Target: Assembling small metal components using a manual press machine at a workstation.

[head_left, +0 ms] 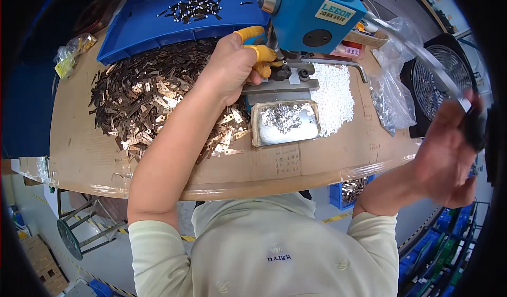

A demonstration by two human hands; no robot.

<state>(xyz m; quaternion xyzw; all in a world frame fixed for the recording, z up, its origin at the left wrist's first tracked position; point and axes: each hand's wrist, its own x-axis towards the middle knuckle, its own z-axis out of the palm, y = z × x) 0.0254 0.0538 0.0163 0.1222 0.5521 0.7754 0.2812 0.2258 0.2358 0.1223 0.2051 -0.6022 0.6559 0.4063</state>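
Note:
My left hand (235, 64), with yellow finger cots on several fingers, reaches in under the head of a blue bench press (317, 17). Its fingers are pressed together at the metal fixture (285, 91), and whatever they pinch is hidden. Far to the right, my right hand (446, 157) is at the black grip (475, 123) on the end of the press's long metal lever (422, 54). Motion blurs it, but its fingers appear curled round the grip. In front of the fixture, a shallow metal tray (285, 133) holds small shiny ring-like pieces.
A heap of dark and coppery flat metal strips (153, 96) spreads left of the press. Behind it stands a blue bin (142, 27) with assembled pieces. Small white parts (334, 96) lie right of the fixture, near a hex key (348, 63), a plastic bag (393, 101) and a black fan (443, 75).

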